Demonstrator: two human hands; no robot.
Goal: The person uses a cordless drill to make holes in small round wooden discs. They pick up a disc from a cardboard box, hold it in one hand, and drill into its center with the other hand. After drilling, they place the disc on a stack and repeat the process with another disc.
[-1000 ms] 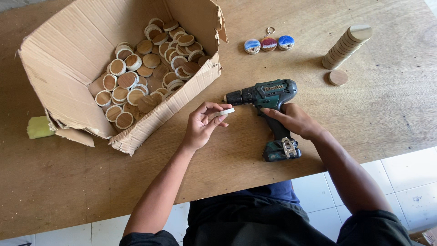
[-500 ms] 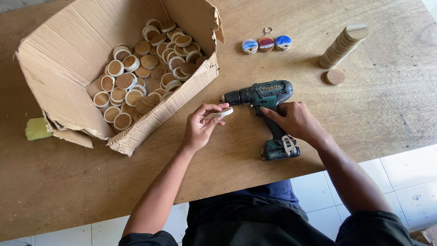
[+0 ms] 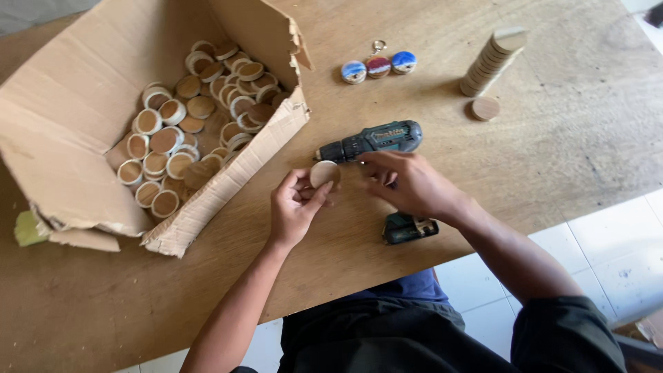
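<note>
My left hand (image 3: 293,207) has a wooden disc (image 3: 323,173) pinched at the rim between thumb and fingertips, face up, just at the nose of the cordless drill (image 3: 373,141). My right hand (image 3: 407,183) lies over the drill's handle, fingers curled about it — the drill rests on its side on the bench (image 3: 103,297), chuck pointing to nine o'clock, battery foot at six o'clock of my right hand.

The disc looks light, stiff and smooth, I'd judge — a thin puck that could skate out of a loose hold, so the rim is the place to take it, clear of the face. The drill looks far heavier, best held by the handle.

At ten o'clock a torn cardboard box (image 3: 83,103) sits open, heaped with more discs. At twelve o'clock three painted discs (image 3: 378,66) on a key ring; at two o'clock a leaning stack of discs (image 3: 492,59) with one loose disc (image 3: 485,108) beside it. The bench is worn, scuffed wood; below its near edge, pale floor tiles (image 3: 608,249).
</note>
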